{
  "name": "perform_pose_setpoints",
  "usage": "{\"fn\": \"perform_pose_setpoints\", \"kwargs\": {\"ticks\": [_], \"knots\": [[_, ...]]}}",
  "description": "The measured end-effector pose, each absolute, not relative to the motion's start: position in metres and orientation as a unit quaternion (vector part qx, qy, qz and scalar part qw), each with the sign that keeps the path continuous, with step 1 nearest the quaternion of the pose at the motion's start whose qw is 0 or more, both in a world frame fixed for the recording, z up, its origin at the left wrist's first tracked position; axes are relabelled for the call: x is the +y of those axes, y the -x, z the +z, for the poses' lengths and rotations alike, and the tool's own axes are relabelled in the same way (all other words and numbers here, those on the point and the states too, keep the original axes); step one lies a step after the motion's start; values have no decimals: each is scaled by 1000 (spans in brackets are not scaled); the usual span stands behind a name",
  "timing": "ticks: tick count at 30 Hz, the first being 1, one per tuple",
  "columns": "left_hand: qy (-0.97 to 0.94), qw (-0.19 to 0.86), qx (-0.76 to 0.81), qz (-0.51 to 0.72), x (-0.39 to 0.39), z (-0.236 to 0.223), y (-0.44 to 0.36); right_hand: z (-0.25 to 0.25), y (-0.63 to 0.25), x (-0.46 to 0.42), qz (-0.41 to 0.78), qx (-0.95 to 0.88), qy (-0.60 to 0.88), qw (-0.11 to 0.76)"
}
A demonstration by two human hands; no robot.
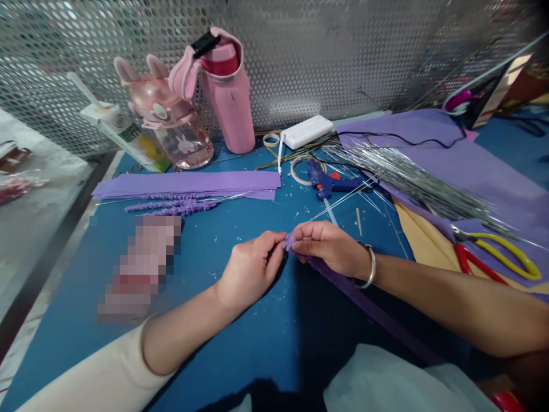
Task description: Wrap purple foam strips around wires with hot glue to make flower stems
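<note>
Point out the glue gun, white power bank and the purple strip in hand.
Glue gun (321, 181): head view, on its blue body.
White power bank (306, 133): head view, on its top face.
Purple strip (343, 284): head view, on its trailing length.

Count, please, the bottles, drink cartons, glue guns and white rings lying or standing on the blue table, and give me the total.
Bottles: 2
Drink carton: 1
Glue gun: 1
White rings: 2
Total: 6
</note>
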State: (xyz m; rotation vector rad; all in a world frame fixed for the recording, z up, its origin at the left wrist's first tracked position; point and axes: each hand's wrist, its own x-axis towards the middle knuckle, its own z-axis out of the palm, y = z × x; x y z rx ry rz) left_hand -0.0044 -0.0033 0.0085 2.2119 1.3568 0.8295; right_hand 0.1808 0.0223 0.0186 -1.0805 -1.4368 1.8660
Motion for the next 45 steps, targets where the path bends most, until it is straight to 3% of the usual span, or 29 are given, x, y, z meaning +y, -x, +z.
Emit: {"fn": "perform_pose_setpoints", "kwargs": {"ticks": [6, 8, 12, 14, 17, 35, 39, 45], "knots": [[-764, 271, 500, 304, -2, 14, 4, 21, -185, 24, 606, -605, 435, 278], [-715, 379, 500, 308, 1, 17, 5, 20, -187, 26, 565, -621, 456, 295], [-486, 705, 447, 259, 12, 22, 8, 17, -189, 28, 582, -626, 441, 273], [-416, 774, 423, 220, 17, 22, 10, 15, -189, 27, 571, -644, 432, 270], [-406, 798, 416, 159, 20, 23, 13, 12, -190, 26, 525, -684, 419, 285], [-512, 724, 430, 169, 16, 19, 11, 10, -189, 25, 515, -685, 416, 303], [-568, 635, 488, 191, 16, 24, 7, 11, -188, 28, 532, -649, 453, 303], [-681, 377, 537, 326, 10, 17, 11, 15, -185, 27, 524, -631, 492, 293]]}}
